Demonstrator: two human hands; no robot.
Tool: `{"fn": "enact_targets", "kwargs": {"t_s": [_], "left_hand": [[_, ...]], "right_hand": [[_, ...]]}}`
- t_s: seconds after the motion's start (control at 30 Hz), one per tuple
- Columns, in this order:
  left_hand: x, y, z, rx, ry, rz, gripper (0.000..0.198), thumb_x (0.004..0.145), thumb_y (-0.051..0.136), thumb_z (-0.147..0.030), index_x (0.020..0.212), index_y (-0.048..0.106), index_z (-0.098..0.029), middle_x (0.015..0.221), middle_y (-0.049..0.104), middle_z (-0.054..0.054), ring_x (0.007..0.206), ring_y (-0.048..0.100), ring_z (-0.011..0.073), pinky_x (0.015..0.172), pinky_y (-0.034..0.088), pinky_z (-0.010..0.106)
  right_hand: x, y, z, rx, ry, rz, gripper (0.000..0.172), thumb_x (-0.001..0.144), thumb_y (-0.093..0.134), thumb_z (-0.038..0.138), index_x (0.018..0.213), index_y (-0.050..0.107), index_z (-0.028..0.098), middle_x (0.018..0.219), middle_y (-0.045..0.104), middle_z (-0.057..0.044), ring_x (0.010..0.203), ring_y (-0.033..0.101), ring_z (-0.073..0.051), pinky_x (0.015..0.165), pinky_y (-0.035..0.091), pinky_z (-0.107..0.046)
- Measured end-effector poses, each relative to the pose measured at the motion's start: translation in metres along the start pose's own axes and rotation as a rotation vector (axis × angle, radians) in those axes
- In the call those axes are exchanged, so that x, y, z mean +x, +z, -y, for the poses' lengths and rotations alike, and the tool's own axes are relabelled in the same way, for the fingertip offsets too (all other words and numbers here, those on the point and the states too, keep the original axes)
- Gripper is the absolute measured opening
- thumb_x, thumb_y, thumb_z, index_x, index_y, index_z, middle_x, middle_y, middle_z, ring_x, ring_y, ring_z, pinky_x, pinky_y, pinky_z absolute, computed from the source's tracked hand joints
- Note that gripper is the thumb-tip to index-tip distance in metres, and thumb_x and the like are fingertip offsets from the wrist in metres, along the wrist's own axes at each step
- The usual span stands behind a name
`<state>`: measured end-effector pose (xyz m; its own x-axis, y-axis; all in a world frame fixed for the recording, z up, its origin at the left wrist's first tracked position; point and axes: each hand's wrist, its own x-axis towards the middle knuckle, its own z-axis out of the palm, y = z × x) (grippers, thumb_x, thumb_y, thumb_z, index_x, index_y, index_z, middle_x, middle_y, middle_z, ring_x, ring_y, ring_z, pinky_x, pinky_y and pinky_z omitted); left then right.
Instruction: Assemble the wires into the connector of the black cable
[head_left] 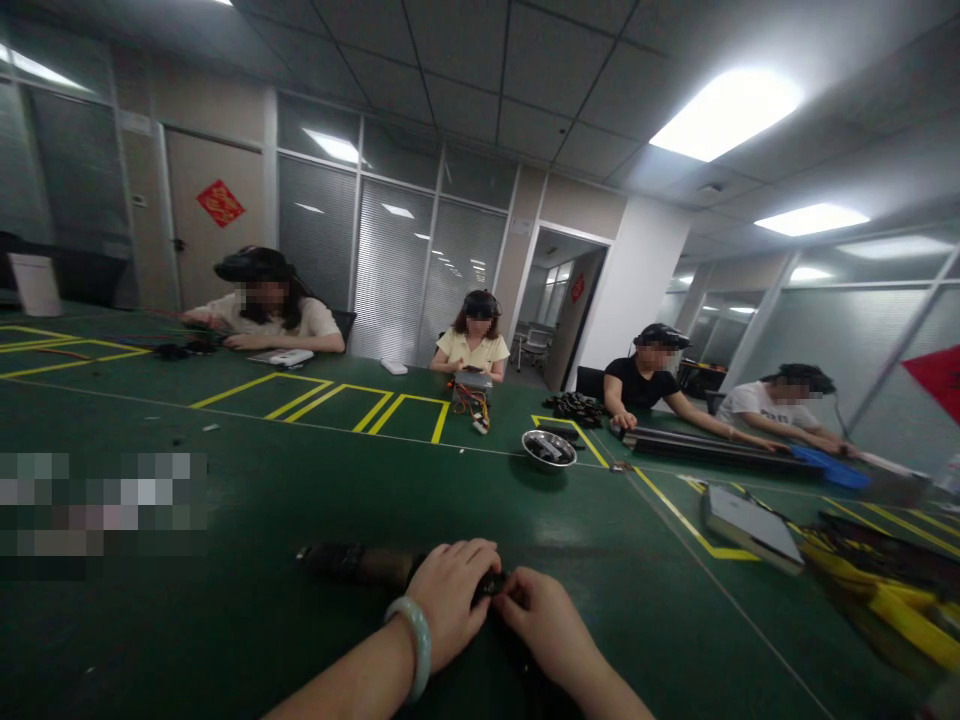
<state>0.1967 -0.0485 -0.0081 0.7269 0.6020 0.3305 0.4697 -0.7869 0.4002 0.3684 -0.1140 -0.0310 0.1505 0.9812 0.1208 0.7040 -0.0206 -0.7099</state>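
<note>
My left hand (pixel 456 598), with a pale green bangle on its wrist, is wrapped over the right end of a long dark rod-like thing (pixel 375 565). This thing lies on the green table, black at its left end and brownish in the middle; its exact kind I cannot make out. Close beside, at the same right end, my right hand (pixel 546 622) has its thumb and fingers pinched together. What sits between those fingertips is too small and covered to name. Both hands nearly touch each other, and the palms hide the rest.
Beyond my hands stands a metal bowl (pixel 550 464) of dark parts. A grey box (pixel 754 527) and a yellow container (pixel 911 625) are on the right. Farther off are a pile of black parts (pixel 574 408), long black bars (pixel 712 450), a blue tray (pixel 832 468) and several seated people.
</note>
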Motion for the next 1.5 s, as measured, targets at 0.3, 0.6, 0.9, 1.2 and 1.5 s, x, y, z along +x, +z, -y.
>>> {"fn": "enact_targets", "kwargs": {"t_s": [0.3,0.6,0.9,1.2,1.5], "left_hand": [[-0.001,-0.001,-0.001,0.036,-0.009,0.004,0.016,0.077,0.055,-0.019,0.092,0.058,-0.025,0.123,0.056,0.001,0.111,0.051,0.0235,0.094,0.036,0.040],[-0.001,-0.003,-0.004,0.001,-0.057,-0.021,0.026,0.076,0.054,-0.018,0.101,0.054,-0.025,0.116,0.059,0.003,0.106,0.053,0.0230,0.091,0.038,0.039],[-0.001,-0.003,-0.003,0.013,0.020,-0.003,0.020,0.078,0.054,-0.016,0.094,0.058,-0.026,0.122,0.057,-0.001,0.110,0.052,0.0219,0.095,0.035,0.039],[0.000,0.001,-0.001,0.051,-0.012,0.018,0.018,0.075,0.054,-0.018,0.092,0.058,-0.025,0.127,0.054,0.001,0.115,0.050,0.0234,0.095,0.036,0.040],[0.002,0.005,0.003,0.026,0.003,-0.009,0.026,0.075,0.050,-0.016,0.097,0.057,-0.026,0.127,0.055,0.000,0.116,0.050,0.0223,0.094,0.037,0.039]], "right_hand": [[0.001,0.000,-0.001,0.009,-0.005,0.029,0.008,0.080,0.056,0.022,0.077,0.061,0.017,0.068,0.063,0.001,0.064,0.055,-0.013,0.057,0.035,-0.021],[0.003,0.003,-0.006,0.007,0.000,0.031,0.008,0.080,0.056,0.023,0.076,0.060,0.017,0.069,0.063,0.001,0.064,0.055,-0.014,0.057,0.035,-0.021],[0.002,0.001,-0.003,0.027,0.009,0.045,0.009,0.080,0.056,0.023,0.078,0.062,0.017,0.069,0.063,0.001,0.064,0.055,-0.013,0.058,0.036,-0.021],[-0.002,-0.003,0.004,0.011,0.023,0.024,0.007,0.079,0.058,0.021,0.078,0.064,0.017,0.072,0.065,0.000,0.065,0.057,-0.013,0.059,0.037,-0.020],[-0.003,-0.004,0.004,0.017,0.030,0.004,0.007,0.079,0.060,0.021,0.081,0.066,0.018,0.073,0.066,0.002,0.064,0.056,-0.011,0.057,0.035,-0.019]]}}
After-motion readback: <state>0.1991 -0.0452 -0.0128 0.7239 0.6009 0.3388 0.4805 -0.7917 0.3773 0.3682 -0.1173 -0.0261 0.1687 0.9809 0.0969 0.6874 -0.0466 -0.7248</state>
